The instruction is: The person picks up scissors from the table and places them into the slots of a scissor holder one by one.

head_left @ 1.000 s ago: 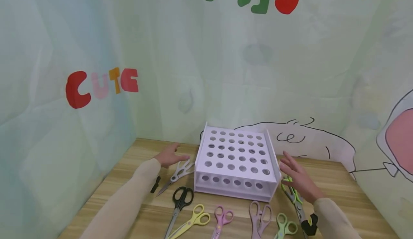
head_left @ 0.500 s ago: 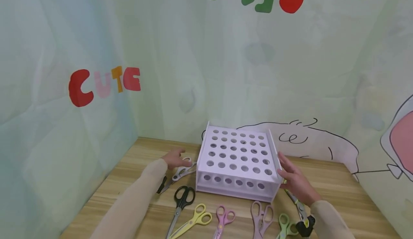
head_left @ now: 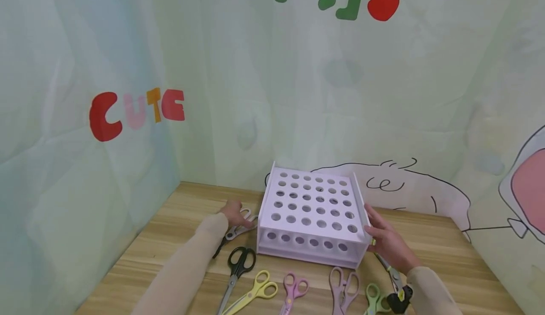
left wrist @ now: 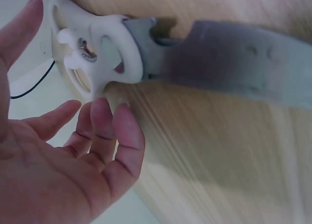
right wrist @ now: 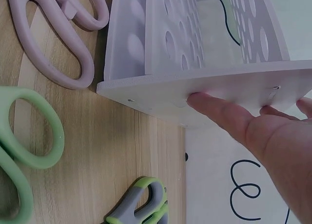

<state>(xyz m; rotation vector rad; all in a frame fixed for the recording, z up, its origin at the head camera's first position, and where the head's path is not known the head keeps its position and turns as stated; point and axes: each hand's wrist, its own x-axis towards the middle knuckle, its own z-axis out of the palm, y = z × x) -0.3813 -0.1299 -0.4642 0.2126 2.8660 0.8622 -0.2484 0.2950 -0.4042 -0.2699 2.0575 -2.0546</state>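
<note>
A lilac-white rack [head_left: 312, 230] with rows of round holes stands at the back of the wooden table. My right hand [head_left: 388, 239] touches its right side wall; in the right wrist view the fingertips [right wrist: 201, 101] press on that panel. Left of the rack, my left hand [head_left: 233, 214] is at the handles of the white scissors [left wrist: 117, 48]. In the left wrist view its fingers bend loosely beside the handles, and the thumb stands apart. Grey-and-green scissors [right wrist: 141, 204] lie below the right hand, partly hidden in the head view.
Along the front lie black scissors [head_left: 240, 265], yellow scissors [head_left: 257, 287], pink scissors [head_left: 291, 289], mauve scissors [head_left: 340, 286] and light green scissors [head_left: 373, 298]. A printed curtain [head_left: 238, 92] encloses the table behind and at the sides.
My right hand has moved in from beside the rack to touch its right side. The left hand has shifted right and down over the white scissors' handles.
</note>
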